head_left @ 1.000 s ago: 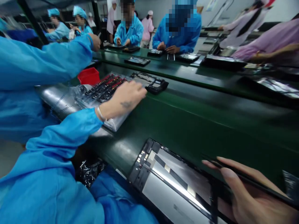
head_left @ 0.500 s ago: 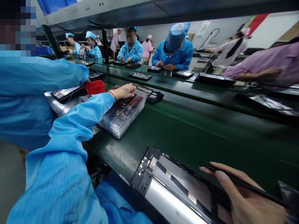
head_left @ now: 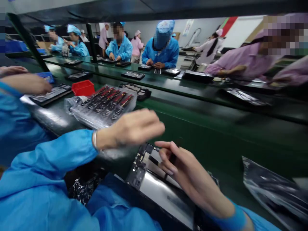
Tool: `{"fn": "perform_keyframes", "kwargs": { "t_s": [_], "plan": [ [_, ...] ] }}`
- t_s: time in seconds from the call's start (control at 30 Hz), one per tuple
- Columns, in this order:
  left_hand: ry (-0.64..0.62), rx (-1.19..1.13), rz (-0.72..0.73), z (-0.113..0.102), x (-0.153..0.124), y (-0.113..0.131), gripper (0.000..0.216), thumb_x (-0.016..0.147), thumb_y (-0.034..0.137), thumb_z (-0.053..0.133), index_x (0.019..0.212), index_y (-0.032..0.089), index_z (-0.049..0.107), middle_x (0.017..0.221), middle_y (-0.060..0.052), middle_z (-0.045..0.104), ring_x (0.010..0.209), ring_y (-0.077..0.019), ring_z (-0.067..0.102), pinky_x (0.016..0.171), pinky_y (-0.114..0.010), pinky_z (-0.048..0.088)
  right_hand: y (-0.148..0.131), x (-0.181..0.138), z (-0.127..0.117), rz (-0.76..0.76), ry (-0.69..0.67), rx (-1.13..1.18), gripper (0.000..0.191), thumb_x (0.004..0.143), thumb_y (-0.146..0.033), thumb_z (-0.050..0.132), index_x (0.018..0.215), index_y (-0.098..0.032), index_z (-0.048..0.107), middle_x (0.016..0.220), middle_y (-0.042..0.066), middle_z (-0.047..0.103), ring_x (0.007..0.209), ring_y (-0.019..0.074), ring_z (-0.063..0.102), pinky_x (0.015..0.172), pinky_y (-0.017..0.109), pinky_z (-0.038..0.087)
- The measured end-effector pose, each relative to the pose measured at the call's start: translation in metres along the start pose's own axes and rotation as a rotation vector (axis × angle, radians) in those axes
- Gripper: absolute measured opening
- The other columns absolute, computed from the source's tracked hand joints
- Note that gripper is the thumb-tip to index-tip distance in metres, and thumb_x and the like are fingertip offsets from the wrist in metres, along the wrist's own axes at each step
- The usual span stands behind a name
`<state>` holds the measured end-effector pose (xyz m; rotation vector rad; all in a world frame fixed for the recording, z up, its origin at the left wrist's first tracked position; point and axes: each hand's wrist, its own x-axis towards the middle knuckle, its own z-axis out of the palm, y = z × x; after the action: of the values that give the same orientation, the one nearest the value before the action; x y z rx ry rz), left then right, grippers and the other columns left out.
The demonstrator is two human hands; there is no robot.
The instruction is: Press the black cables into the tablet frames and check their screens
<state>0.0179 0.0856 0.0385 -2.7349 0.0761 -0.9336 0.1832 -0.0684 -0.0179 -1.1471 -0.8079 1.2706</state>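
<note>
My left hand, blurred by motion, hangs above the top end of an opened tablet. Its fingers are curled closed, and whatever they may hold is hidden. Lower and to the right, my right hand grips black tweezers over the tablet's upper part. The tablet lies tilted near the bench's front edge, its silver battery and small board parts showing. Beyond my left hand sits a clear plastic tray with rows of small black and red parts.
A red bin stands behind the tray, beside another opened device. A clear plastic bag lies at right. At left are a co-worker's hands. More people work across the green bench; a shelf hangs overhead.
My left hand has left the parts tray and come toward me, over the tablet. My right hand has moved left and up, closer to it. The view has swung to the right.
</note>
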Motion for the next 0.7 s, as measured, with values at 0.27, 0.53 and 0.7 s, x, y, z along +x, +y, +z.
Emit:
{"fn": "perform_keyframes", "kwargs": {
  "t_s": [0.27, 0.53, 0.7],
  "plan": [
    [0.08, 0.074, 0.557, 0.032, -0.009, 0.051, 0.014, 0.096, 0.021, 0.058, 0.098, 0.018, 0.072, 0.096, -0.005, 0.069, 0.087, -0.0153, 0.066, 0.075, -0.028, 0.056, 0.011, 0.002, -0.001, 0.065, 0.178, 0.06, 0.034, 0.069, -0.047, 0.083, 0.088, -0.019, 0.074, 0.077, 0.0, 0.064, 0.061, 0.0113, 0.052, 0.059, 0.025, 0.045],
    [0.055, 0.117, 0.497, 0.034, -0.012, 0.05, 0.014, 0.096, 0.019, 0.058, 0.101, 0.019, 0.071, 0.097, -0.003, 0.068, 0.084, -0.0128, 0.064, 0.07, -0.026, 0.055, 0.011, -0.001, -0.002, 0.027, 0.15, -0.048, 0.033, 0.075, -0.047, 0.077, 0.088, -0.017, 0.076, 0.074, 0.002, 0.065, 0.064, 0.0133, 0.053, 0.056, 0.025, 0.041],
    [0.08, 0.035, 0.494, 0.034, -0.012, 0.051, 0.014, 0.096, 0.02, 0.059, 0.102, 0.015, 0.07, 0.092, -0.004, 0.066, 0.082, -0.013, 0.063, 0.072, -0.027, 0.054, 0.013, 0.001, -0.004, -0.077, 0.163, -0.16, 0.03, 0.077, -0.046, 0.075, 0.089, -0.018, 0.078, 0.068, 0.001, 0.062, 0.058, 0.0121, 0.049, 0.051, 0.025, 0.037]
  ]
}}
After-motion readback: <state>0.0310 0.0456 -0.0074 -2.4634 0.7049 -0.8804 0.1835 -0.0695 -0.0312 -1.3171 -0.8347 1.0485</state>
